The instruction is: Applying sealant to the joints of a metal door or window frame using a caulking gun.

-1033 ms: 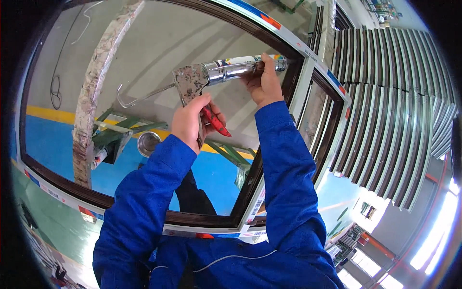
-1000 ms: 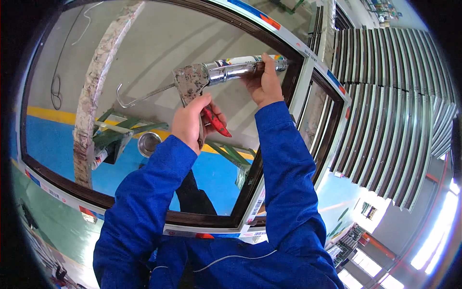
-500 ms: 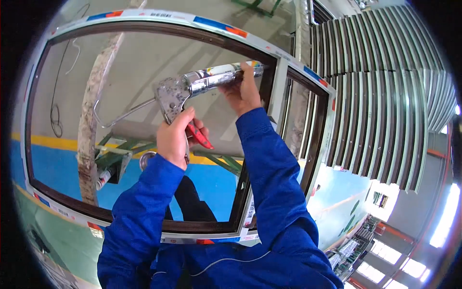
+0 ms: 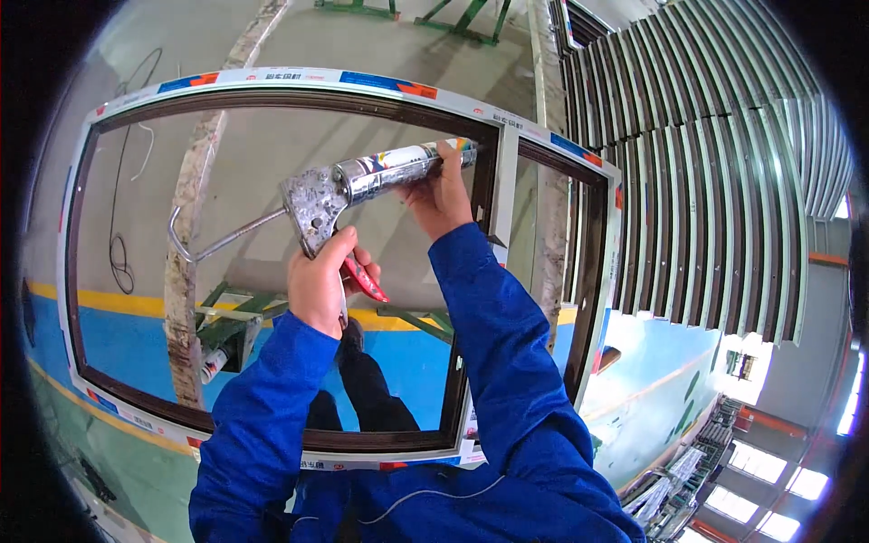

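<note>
**Window frame (image 4: 506, 176) and caulking gun (image 4: 358, 184) have shifted toward 7 o'clock in view since the earlier picture**

The brown-and-white window frame, 2 openings showing, fills much of the view. Stacked ribbed profiles (image 4: 706, 190) lie at 2 o'clock. A stained beam (image 4: 181, 317) runs behind the larger opening at 9 o'clock. The silvery caulking gun is over that opening, at 11 o'clock from centre, its hooked rod (image 4: 240, 234) pointing to 8 o'clock, its barrel (image 4: 394, 172) nearly to 3 o'clock. The right hand (image 4: 439, 201) grips the barrel near its front end, thumb on top, other fingers beneath, partly hidden. The left hand (image 4: 317, 290) wraps the handle, fingers curled by the red trigger (image 4: 365, 278).
</note>
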The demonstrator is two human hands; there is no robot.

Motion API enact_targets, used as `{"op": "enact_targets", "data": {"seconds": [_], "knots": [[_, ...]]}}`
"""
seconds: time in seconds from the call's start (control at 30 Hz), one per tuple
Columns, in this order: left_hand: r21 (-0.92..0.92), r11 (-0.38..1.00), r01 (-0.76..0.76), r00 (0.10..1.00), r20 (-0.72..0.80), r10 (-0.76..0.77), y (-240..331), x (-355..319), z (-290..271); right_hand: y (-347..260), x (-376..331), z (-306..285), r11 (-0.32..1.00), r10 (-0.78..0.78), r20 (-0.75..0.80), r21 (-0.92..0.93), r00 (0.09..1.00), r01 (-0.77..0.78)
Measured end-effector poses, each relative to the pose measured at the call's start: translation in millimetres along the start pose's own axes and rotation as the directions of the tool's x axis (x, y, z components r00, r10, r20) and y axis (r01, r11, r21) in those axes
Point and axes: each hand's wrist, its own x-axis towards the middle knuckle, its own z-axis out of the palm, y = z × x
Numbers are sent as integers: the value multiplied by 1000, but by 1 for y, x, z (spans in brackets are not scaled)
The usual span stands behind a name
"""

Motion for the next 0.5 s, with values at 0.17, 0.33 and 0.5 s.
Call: {"op": "enact_targets", "data": {"seconds": [0.17,0.33,0.5], "knots": [[53,998,-39,999,13,38,10,-3,4,-1,3,4,995,0,57,103,998,-6],[175,979,-103,993,73,91,28,-9,13,-3,3,14,972,-12,99,236,995,-12],[238,953,-186,982,81,171,40,-20,28,-5,1,26,955,-57,77,296,995,32]]}}
